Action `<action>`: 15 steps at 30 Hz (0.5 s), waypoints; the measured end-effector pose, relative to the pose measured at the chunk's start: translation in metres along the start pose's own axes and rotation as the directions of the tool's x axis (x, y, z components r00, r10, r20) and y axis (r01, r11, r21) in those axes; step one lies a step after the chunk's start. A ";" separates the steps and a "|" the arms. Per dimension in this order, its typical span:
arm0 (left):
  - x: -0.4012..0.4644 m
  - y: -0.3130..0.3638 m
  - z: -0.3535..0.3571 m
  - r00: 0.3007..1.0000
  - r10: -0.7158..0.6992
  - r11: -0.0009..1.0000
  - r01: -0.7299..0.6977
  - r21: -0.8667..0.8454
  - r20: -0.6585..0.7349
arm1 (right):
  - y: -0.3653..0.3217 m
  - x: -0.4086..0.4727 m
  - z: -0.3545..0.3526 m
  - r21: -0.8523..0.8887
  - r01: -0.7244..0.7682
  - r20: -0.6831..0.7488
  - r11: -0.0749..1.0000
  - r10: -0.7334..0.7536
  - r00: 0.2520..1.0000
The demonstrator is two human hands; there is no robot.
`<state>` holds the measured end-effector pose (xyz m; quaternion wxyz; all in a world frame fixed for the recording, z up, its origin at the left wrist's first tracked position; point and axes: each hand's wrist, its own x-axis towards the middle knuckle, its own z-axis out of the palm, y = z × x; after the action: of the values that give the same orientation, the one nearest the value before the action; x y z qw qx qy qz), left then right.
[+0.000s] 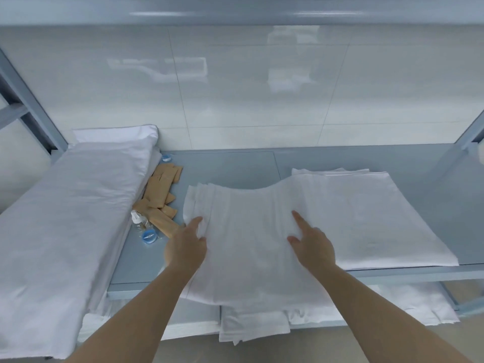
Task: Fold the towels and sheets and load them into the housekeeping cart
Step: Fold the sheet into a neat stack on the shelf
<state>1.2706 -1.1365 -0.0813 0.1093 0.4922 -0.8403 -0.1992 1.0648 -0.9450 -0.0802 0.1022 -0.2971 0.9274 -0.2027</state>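
A folded white towel (248, 231) lies on the grey-blue cart shelf (235, 166), its near end hanging over the front edge. Its right side overlaps a flat stack of folded white linen (366, 218). My left hand (184, 247) rests at the towel's left edge, forefinger straight and thumb touching the cloth. My right hand (311, 244) presses on top of the towel near its middle, forefinger pointing away from me and thumb spread. The other fingers of both hands are hidden.
A tall pile of folded white sheets (65, 218) fills the shelf's left end. Tan sachets (159, 195), a small pump bottle (138, 221) and blue-capped bottles (149, 235) lie beside it. More folded towels (251, 326) sit on the lower shelf. A glossy tiled wall (262, 87) stands behind.
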 end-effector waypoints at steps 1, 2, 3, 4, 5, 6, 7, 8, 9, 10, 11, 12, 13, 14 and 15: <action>0.002 0.011 -0.002 0.999 0.018 1.000 -0.019 -0.016 -0.037 | 0.003 0.008 -0.011 0.000 0.014 -0.031 1.000 -0.014 0.999; 0.003 0.023 -0.004 0.997 0.031 0.999 -0.033 -0.025 -0.067 | 0.007 0.016 -0.021 0.000 0.025 -0.056 1.000 -0.025 0.998; 0.004 0.037 -0.004 0.995 0.038 0.999 -0.040 -0.023 -0.089 | 0.014 0.024 -0.031 -0.001 0.034 -0.075 0.999 -0.034 0.997; 0.005 0.052 -0.003 0.994 0.040 0.999 -0.041 -0.013 -0.104 | 0.024 0.033 -0.041 -0.007 0.042 -0.088 0.999 -0.043 0.995; 0.006 0.069 0.000 0.993 0.041 0.999 -0.042 -0.005 -0.114 | 0.035 0.042 -0.051 -0.013 0.049 -0.098 0.999 -0.050 0.994; 0.005 0.086 0.004 0.992 0.044 0.999 -0.045 -0.004 -0.122 | 0.049 0.051 -0.062 -0.016 0.054 -0.106 0.998 -0.056 0.993; 0.004 0.105 0.011 0.991 0.051 0.999 -0.053 -0.010 -0.127 | 0.065 0.060 -0.073 -0.015 0.057 -0.111 0.998 -0.058 0.992; 0.003 0.125 0.020 0.990 0.058 0.998 -0.061 -0.019 -0.130 | 0.083 0.068 -0.084 -0.015 0.057 -0.114 0.998 -0.058 0.992; 0.002 0.146 0.030 0.989 0.065 0.997 -0.069 -0.027 -0.131 | 0.102 0.077 -0.096 -0.018 0.056 -0.117 0.998 -0.058 0.991; 0.001 0.167 0.042 0.989 0.069 0.997 -0.075 -0.034 -0.132 | 0.123 0.085 -0.108 -0.023 0.056 -0.121 0.998 -0.059 0.991; 0.000 0.189 0.054 0.988 0.073 0.996 -0.079 -0.042 -0.133 | 0.144 0.092 -0.121 -0.023 0.059 -0.123 0.998 -0.061 0.991; -0.001 0.210 0.066 0.988 0.077 0.995 -0.084 -0.050 -0.135 | 0.166 0.100 -0.133 -0.018 0.061 -0.124 0.998 -0.063 0.990; -0.001 0.230 0.079 0.987 0.082 0.994 -0.090 -0.055 -0.137 | 0.188 0.107 -0.145 -0.012 0.065 -0.126 0.998 -0.066 0.990; -0.003 0.248 0.091 0.987 0.088 0.994 -0.097 -0.058 -0.137 | 0.209 0.113 -0.155 -0.006 0.069 -0.125 0.998 -0.069 0.990; -0.004 0.265 0.102 0.986 0.095 0.993 -0.104 -0.059 -0.136 | 0.228 0.119 -0.164 0.000 0.068 -0.121 0.998 -0.068 0.990</action>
<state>1.0261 -0.9947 -0.0551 0.1909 0.4578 -0.8478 -0.1880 0.8019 -0.7949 -0.0410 0.0392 -0.3154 0.9209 -0.2256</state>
